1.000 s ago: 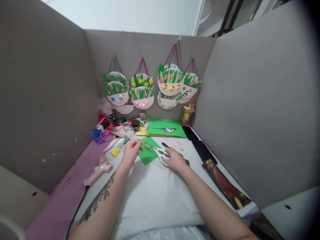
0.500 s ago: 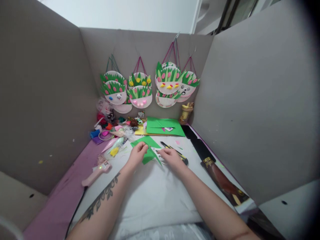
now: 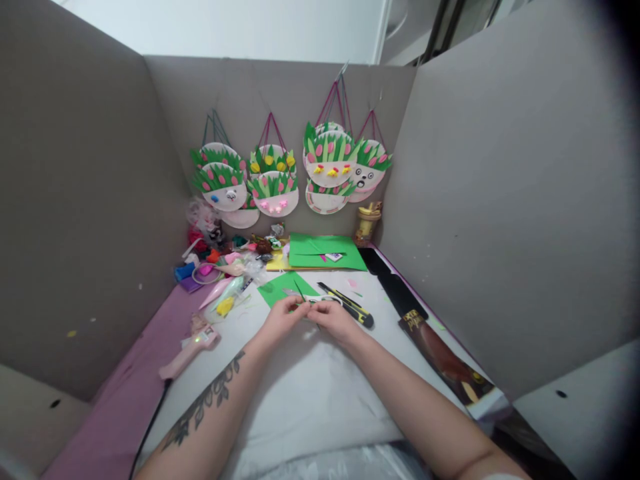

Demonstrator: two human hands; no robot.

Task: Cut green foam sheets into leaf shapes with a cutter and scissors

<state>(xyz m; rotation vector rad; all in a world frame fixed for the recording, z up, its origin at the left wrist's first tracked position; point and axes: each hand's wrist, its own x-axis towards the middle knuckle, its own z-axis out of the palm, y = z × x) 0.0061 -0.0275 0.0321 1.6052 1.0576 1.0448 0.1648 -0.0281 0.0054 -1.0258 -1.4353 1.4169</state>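
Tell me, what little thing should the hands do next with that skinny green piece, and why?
Probably lift the thin green strip a little nearer. Both hands, the left hand and right hand, pinch it between them just above the white table cover, and it is too slim to see well. The scissors lie just behind, unused.

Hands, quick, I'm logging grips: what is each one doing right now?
Left hand: fingers pinched on a thin green paper strip.
Right hand: fingertips meet the left's at that strip; grip cannot be told.
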